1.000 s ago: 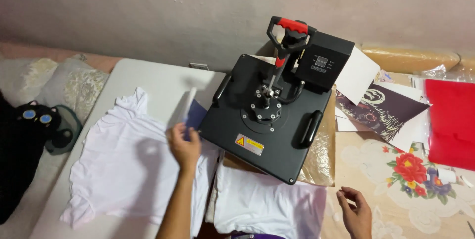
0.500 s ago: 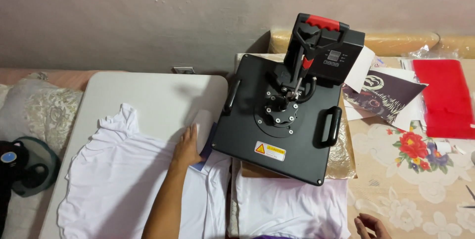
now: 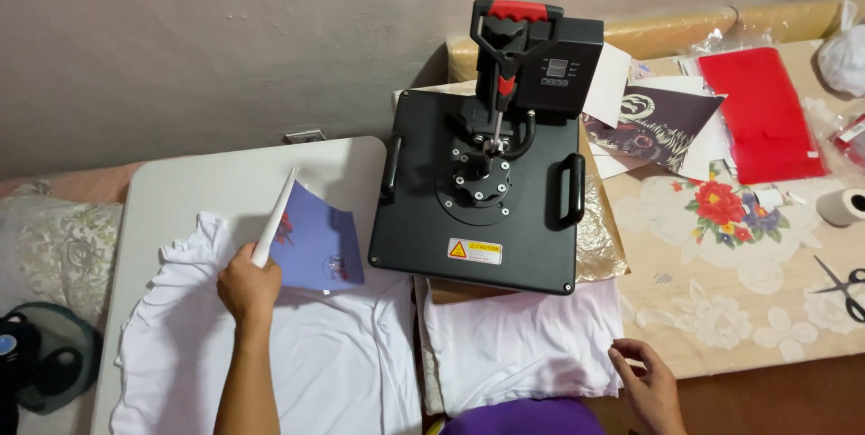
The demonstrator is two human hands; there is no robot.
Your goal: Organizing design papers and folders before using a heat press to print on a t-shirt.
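Left hand (image 3: 248, 288) grips the lower edge of a blue transfer sheet (image 3: 317, 239), lifting it so it curls up above the white T-shirt (image 3: 297, 358) spread on the white surface (image 3: 207, 187); the sheet lies just right of the hand, against the heat press (image 3: 482, 192). Right hand (image 3: 651, 385) rests loosely, fingers relaxed and holding nothing, beside the white cloth (image 3: 518, 340) under the press plate. A white rectangular label (image 3: 474, 250) with a yellow warning triangle sits on the plate's front edge. Right of the press lie a dark printed sheet (image 3: 662, 124), a red sheet (image 3: 766, 111) and scissors (image 3: 842, 284).
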